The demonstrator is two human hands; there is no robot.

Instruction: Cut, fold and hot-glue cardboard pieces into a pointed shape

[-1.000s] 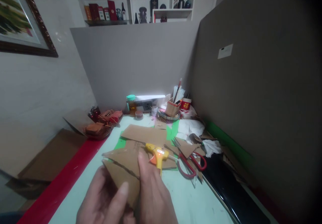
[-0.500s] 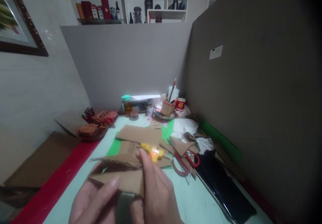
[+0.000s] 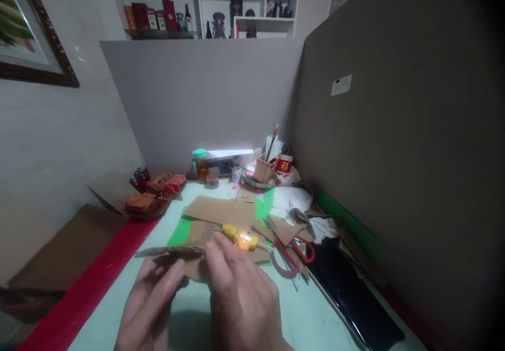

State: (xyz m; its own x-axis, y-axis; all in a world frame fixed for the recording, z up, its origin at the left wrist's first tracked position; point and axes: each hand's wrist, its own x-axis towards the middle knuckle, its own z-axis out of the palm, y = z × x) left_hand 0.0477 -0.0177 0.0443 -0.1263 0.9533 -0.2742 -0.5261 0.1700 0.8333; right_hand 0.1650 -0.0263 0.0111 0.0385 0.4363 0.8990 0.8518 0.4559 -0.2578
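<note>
A folded piece of brown cardboard (image 3: 193, 268) is held up over the near part of the table, its upper edge seen almost side-on. My left hand (image 3: 152, 301) pinches its left part between thumb and fingers. At its right end, my right hand (image 3: 242, 293) grips it with the fingers bent round; their tips are partly hidden. Just beyond my right hand lies a yellow glue gun (image 3: 240, 237), on flat cardboard sheets (image 3: 221, 211). Scissors with red handles (image 3: 290, 256) rest to the right among cardboard scraps.
A black glossy object (image 3: 347, 293) lies at the right. Towards the back stand a jar with a green lid (image 3: 200, 166), a brush holder (image 3: 265, 169) and a red cup (image 3: 284, 163). Reddish-brown bundles (image 3: 145, 203) sit at the left edge. Grey partitions (image 3: 205, 93) rise behind and at the right.
The held cardboard has been tilted and turned, so its broad near face no longer shows. My right hand's fingers have curled further over its right end. The view has shifted slightly.
</note>
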